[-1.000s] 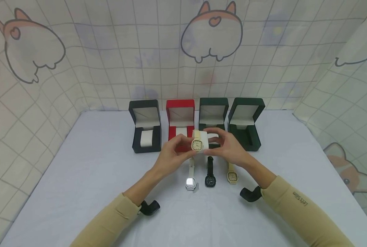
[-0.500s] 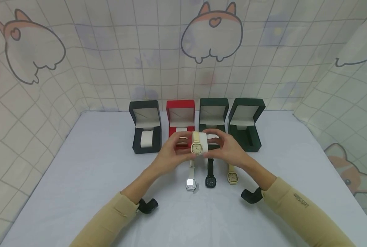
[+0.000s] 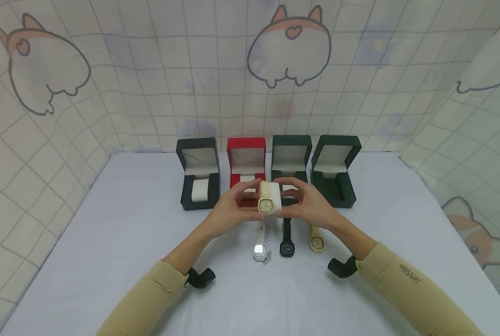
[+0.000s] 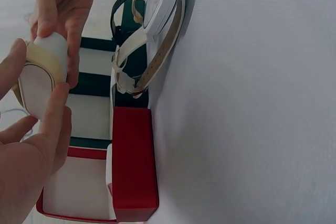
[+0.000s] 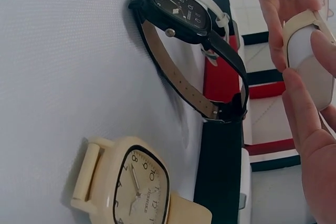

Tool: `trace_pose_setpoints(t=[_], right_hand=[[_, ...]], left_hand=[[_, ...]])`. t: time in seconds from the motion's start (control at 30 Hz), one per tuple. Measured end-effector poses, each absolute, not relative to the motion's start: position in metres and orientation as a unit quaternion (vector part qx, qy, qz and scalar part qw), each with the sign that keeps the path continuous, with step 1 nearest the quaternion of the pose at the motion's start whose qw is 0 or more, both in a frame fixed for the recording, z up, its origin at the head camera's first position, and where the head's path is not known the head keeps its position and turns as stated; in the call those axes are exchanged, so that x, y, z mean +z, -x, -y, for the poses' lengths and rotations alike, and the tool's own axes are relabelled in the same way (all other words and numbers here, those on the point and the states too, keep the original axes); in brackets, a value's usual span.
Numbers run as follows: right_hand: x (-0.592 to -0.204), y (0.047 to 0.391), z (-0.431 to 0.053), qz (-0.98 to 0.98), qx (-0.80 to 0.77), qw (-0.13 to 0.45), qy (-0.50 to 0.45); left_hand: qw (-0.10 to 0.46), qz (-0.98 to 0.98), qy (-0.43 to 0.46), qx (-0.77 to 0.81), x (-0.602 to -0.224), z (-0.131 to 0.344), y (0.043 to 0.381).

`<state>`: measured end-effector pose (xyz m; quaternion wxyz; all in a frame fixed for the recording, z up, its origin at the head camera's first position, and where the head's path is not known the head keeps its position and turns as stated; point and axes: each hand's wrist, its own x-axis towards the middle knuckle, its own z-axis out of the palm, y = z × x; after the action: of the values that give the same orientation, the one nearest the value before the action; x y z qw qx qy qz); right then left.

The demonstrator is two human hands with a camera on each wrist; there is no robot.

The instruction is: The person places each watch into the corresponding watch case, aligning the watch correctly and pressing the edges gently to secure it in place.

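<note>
A cream wristwatch [image 3: 265, 205] is strapped round a white watch cushion [image 3: 276, 198], held up before the open boxes. My left hand [image 3: 226, 212] grips the watch from the left, thumb below and fingers above in the head view. From the right, my right hand [image 3: 310, 201] pinches the cushion's end between thumb and fingers. The left wrist view shows the cream strap [image 4: 46, 59] wrapped round the cushion between both hands. Below the hands lie a white watch [image 3: 260, 251], a black watch [image 3: 287, 247] and another cream watch [image 3: 317, 242].
Along the back stand a black box [image 3: 187, 198] with a white cushion, a red box [image 3: 246, 143], a green box [image 3: 292, 140] and another green box [image 3: 347, 193], lids raised. The white-covered table [image 3: 119, 242] meets a patterned cloth wall [image 3: 149, 93].
The cream watch and its cushion have shifted slightly down and left in the head view. My left fingers have spread a little. The boxes and the lying watches stay put.
</note>
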<state>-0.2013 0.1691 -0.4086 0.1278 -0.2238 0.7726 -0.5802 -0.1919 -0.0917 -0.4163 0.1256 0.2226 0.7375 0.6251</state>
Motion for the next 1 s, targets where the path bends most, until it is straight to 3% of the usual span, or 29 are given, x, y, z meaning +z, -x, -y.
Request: trace_pose_setpoints(t=[1.0], right_hand=[[-0.409, 0.1983, -0.159, -0.777, -0.573, 0.115, 0.232]], left_hand=[[0.114, -0.733, -0.216, 0.635, -0.4206, 0.0864, 0.1916]])
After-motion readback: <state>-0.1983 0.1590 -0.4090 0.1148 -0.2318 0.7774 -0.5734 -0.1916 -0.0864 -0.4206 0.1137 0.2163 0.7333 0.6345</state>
